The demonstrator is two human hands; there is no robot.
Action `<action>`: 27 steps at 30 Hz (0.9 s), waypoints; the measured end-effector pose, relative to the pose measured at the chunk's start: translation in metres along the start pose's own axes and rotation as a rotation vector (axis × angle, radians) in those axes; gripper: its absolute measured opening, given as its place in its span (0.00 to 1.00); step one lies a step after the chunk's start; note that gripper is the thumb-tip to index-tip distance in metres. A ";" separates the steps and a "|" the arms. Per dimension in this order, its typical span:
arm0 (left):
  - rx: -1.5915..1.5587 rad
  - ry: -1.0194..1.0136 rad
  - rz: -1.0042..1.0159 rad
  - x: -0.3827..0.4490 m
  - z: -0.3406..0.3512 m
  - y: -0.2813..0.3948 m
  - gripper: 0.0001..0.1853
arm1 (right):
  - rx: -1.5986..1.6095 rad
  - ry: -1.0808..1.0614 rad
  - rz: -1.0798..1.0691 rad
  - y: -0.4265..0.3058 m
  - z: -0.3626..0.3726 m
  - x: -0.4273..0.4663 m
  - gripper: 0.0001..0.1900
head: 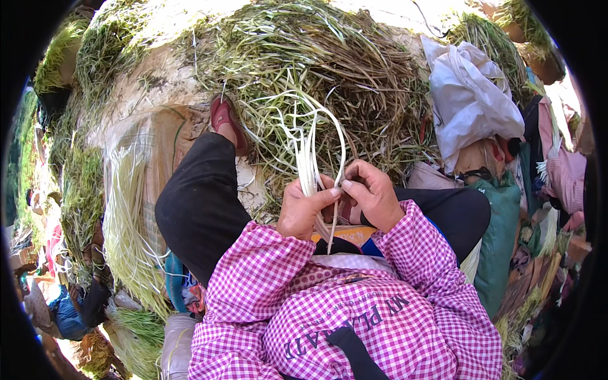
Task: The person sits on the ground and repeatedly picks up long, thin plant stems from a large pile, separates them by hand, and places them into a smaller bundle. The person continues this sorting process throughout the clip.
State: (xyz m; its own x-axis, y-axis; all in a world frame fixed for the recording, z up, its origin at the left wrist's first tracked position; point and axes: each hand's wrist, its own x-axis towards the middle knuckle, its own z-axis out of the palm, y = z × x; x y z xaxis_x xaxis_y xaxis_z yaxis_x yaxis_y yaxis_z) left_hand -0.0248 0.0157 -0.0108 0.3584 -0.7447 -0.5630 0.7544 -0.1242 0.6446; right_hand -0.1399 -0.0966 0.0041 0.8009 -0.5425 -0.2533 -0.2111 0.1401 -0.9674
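My left hand [302, 207] is closed round a small bundle of white-stemmed leafy stalks [306, 161]. Their thin, pale green leaf ends fan out away from me over a heap of leaves. One longer stalk [343, 147] arches up apart from the bundle, its lower end hanging below my fingers. My right hand [373, 192] pinches this stalk between thumb and fingers, close beside my left thumb. The fingertips of the two hands nearly meet, and some fingers are hidden behind the stalks.
A large heap of green and browned leaves [327, 61] covers the ground ahead. Left of my knee, long pale stalks [126, 223] lie on a woven plastic sheet [156, 128]. A white plastic sack [475, 95] and a green sack [498, 237] are at right. Other people are partly visible at both sides.
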 end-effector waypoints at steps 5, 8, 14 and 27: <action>0.058 0.056 0.050 0.002 -0.003 0.002 0.06 | 0.339 -0.109 0.016 -0.017 -0.003 -0.007 0.03; -0.050 0.122 0.033 0.002 -0.002 0.004 0.06 | 0.662 -0.134 -0.113 -0.029 -0.007 -0.014 0.03; -0.194 0.228 0.057 0.003 -0.005 0.008 0.05 | 0.939 -0.395 -0.647 -0.102 -0.059 -0.054 0.06; -0.179 0.159 0.189 0.000 -0.001 0.007 0.04 | -0.835 0.117 -0.391 -0.027 -0.014 -0.034 0.13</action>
State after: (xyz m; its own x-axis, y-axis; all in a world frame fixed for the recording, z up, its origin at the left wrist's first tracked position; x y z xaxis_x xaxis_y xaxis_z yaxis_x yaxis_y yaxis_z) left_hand -0.0188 0.0157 -0.0070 0.5727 -0.6298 -0.5248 0.7458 0.1346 0.6524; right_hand -0.1696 -0.0937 0.0391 0.8483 -0.5117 0.1364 -0.3089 -0.6874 -0.6574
